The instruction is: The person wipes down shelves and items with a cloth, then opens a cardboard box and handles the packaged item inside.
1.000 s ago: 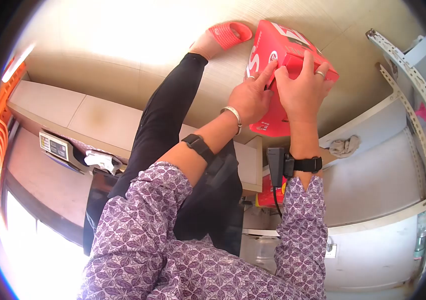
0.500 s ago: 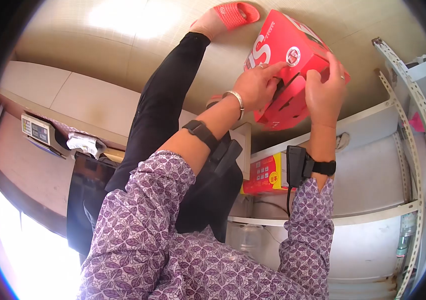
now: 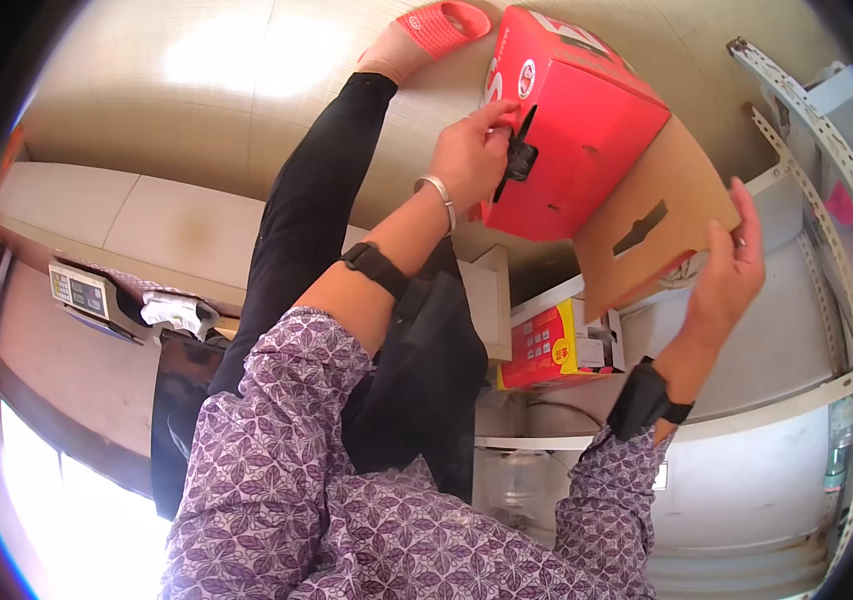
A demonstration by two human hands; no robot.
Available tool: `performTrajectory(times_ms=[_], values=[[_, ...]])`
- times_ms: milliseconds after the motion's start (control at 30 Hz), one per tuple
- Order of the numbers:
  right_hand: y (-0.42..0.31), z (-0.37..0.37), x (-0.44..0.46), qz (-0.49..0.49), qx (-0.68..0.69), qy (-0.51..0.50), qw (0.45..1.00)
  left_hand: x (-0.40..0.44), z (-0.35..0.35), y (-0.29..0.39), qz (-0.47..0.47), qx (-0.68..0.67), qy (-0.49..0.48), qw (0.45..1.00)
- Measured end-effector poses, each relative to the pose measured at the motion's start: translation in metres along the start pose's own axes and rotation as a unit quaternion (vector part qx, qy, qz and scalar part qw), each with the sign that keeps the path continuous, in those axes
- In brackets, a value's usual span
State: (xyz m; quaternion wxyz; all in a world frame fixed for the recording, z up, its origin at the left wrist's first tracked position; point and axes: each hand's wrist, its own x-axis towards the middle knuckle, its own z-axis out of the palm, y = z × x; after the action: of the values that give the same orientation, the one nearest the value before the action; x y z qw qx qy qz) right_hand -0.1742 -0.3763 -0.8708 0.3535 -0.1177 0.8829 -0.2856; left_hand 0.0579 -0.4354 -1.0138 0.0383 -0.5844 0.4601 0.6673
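A red cardboard box (image 3: 587,150) with white lettering and a round white label stands on the floor. Its lid flap (image 3: 672,190) is swung out to the right, showing a plain brown inner side with a dark slot cut in it. A black plastic carry handle (image 3: 521,158) sticks out on the left of the box top. My left hand (image 3: 472,160) is closed at that handle, fingers pressed against it; its exact grip is partly hidden. The flap's outer edge is pinched between the thumb and fingers of my right hand (image 3: 727,260).
A foot in a red slipper (image 3: 442,30) stands left of the box. Below it, a red and yellow carton (image 3: 547,345) sits by a white shelf. Perforated metal rack posts (image 3: 817,140) rise at the right. A scale (image 3: 87,290) lies at the left.
The flap has opened out to the right, pulled by my right hand. My left hand moved slightly left and now meets the black handle. The view has shifted a little.
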Motion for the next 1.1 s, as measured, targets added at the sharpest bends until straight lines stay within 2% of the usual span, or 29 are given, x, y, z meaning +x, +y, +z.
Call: performTrajectory(times_ms=[133,167,233,333,433,533,567,633,733,833,933,967,1033,1100], values=[[0.043,-0.039,0.013,0.082,-0.013,0.127,0.988,-0.005,0.004,-0.002,0.046,0.06,0.052,0.996],[0.053,-0.045,0.015,0.105,0.015,0.121,0.987,-0.008,0.002,0.002,0.142,0.122,0.071,0.98],[0.068,-0.055,0.017,0.148,0.07,0.111,0.98,-0.019,-0.002,0.017,0.333,0.236,0.106,0.907],[0.074,-0.038,0.009,0.099,0.109,0.168,0.975,-0.046,0.009,0.031,0.301,0.21,-0.042,0.929],[0.074,-0.016,0.0,0.054,0.061,0.217,0.973,-0.054,0.024,0.024,0.229,0.252,-0.055,0.939],[0.069,-0.004,-0.003,0.044,0.06,0.23,0.97,-0.049,0.036,0.012,0.085,0.149,-0.093,0.981],[0.067,-0.002,-0.003,0.046,0.063,0.238,0.968,-0.048,0.039,0.016,-0.001,0.068,-0.131,0.989],[0.064,-0.003,-0.002,0.032,0.074,0.24,0.967,-0.046,0.043,0.032,-0.175,-0.09,-0.197,0.96],[0.078,-0.004,0.0,-0.014,0.118,0.239,0.964,-0.048,0.046,0.037,-0.23,-0.149,-0.276,0.921],[0.087,-0.005,-0.002,-0.047,0.095,0.219,0.97,-0.062,0.025,0.037,-0.24,-0.187,-0.238,0.923],[0.096,-0.01,-0.002,-0.055,0.019,0.216,0.975,-0.077,-0.012,0.044,-0.205,-0.046,-0.195,0.958],[0.098,-0.011,-0.003,-0.056,-0.009,0.217,0.975,-0.079,-0.019,0.045,-0.207,-0.034,-0.151,0.966],[0.1,-0.015,-0.005,-0.028,0.046,0.209,0.977,-0.082,-0.028,0.038,-0.16,0.002,-0.102,0.982],[0.103,-0.017,-0.009,0.004,0.087,0.195,0.977,-0.082,-0.046,0.012,-0.072,0.035,-0.068,0.994]])
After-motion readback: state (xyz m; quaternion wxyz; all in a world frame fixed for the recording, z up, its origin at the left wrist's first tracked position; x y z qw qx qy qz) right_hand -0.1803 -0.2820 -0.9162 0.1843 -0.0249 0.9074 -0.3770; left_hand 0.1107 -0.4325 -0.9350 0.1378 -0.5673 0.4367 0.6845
